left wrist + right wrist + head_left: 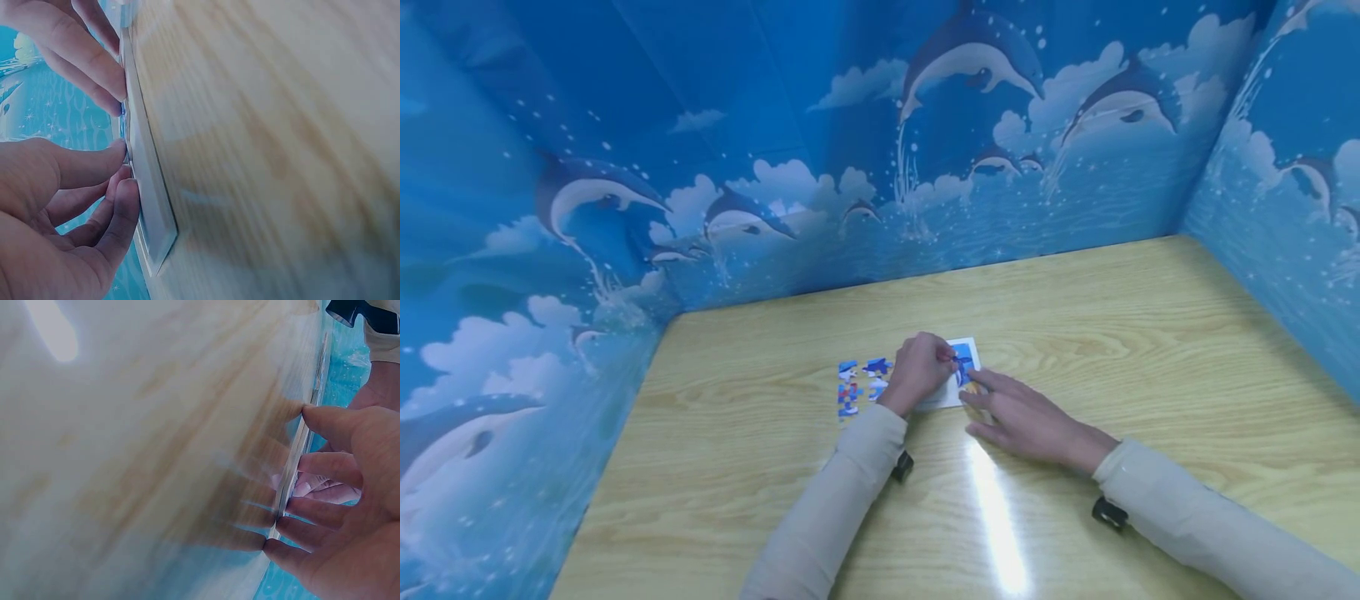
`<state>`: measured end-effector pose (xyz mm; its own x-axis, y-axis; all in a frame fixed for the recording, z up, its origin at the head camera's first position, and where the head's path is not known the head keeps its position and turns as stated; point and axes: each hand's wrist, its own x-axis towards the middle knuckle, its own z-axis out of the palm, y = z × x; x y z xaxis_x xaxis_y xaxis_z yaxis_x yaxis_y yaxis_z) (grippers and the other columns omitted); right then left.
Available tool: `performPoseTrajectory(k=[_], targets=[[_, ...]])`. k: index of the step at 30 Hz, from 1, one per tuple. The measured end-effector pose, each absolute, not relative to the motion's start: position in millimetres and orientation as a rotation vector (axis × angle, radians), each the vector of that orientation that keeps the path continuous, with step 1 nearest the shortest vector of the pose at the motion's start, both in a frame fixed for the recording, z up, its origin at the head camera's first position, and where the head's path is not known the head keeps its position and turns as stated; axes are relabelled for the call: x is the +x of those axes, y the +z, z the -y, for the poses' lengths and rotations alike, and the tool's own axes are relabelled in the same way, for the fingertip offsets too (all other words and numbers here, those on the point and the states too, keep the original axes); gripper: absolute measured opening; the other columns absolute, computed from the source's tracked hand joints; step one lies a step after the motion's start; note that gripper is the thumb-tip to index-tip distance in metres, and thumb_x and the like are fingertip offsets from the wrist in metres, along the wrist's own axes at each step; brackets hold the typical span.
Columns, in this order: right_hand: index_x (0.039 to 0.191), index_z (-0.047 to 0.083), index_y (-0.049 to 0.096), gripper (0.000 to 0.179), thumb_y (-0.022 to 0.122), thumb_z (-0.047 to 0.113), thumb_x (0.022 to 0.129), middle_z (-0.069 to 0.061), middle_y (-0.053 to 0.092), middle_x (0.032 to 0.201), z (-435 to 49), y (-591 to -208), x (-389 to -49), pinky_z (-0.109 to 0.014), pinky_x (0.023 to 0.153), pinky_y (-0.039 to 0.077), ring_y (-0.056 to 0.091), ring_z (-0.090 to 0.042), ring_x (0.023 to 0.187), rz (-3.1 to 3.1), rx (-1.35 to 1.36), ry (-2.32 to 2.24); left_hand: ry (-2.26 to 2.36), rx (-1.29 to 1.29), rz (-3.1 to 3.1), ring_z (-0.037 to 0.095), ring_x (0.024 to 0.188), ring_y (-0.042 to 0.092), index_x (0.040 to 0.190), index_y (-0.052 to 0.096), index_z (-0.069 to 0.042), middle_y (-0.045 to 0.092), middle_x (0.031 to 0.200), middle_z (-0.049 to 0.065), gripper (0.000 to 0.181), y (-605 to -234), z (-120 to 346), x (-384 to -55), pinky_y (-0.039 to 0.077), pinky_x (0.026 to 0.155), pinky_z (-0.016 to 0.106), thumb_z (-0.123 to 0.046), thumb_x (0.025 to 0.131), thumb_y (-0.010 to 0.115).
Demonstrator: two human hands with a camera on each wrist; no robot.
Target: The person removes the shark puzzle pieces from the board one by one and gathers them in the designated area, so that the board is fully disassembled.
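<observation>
A white-rimmed puzzle tray [951,403] lies on the table, seen nearly edge-on in the left wrist view. Blue picture pieces [964,353] fill its right part. My left hand [919,368] is over the tray, thumb and fingertips pinching a small puzzle piece, which the fingers mostly hide. At the tray's right side, my right hand [1026,417] has its fingers spread and extended, the fingertips touching the tray's edge and the pieces there. In the right wrist view, the thumb and fingers of this hand [350,487] line the tray's thin edge.
Several loose puzzle pieces [847,392], blue, white and red, lie left of the tray, partly beside my left forearm. The wood-grain table [737,467] meets dolphin-printed blue curtains [820,167] at the back and both sides. A bright light reflection crosses the table in front.
</observation>
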<state>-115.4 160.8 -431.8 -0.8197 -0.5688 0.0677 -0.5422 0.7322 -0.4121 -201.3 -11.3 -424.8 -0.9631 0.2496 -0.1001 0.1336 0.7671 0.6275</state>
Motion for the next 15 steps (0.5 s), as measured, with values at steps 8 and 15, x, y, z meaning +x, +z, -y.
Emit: performPoseTrajectory(k=[8, 15], targets=[[0.132, -0.005, 0.061, 0.051, 0.074, 0.024, 0.093, -0.032, 0.039, 0.152, -160.9, -432.6, -115.8, -0.059, 0.112, 0.035, 0.04, -0.047, 0.139, -2.867, -0.925, -0.645, 1.001, 0.28, -2.796, 0.013, 0.082, 0.067, 0.1, 0.078, -0.011, 0.075, 0.089, 0.001, 0.013, -424.7, 11.9, -199.9, 0.055, 0.077, 0.028, -0.011, 0.087, 0.08], [0.132, -0.005, 0.06, 0.051, 0.074, 0.024, 0.093, -0.032, 0.038, 0.152, -161.1, -432.2, -116.0, -0.058, 0.112, 0.035, 0.04, -0.046, 0.14, -2.864, -0.922, -0.631, 1.061, 0.249, -2.824, 0.012, 0.081, 0.066, 0.093, 0.079, -0.014, 0.076, 0.087, -0.002, 0.006, -424.0, 10.8, -199.3, 0.054, 0.077, 0.029, -0.013, 0.087, 0.08]])
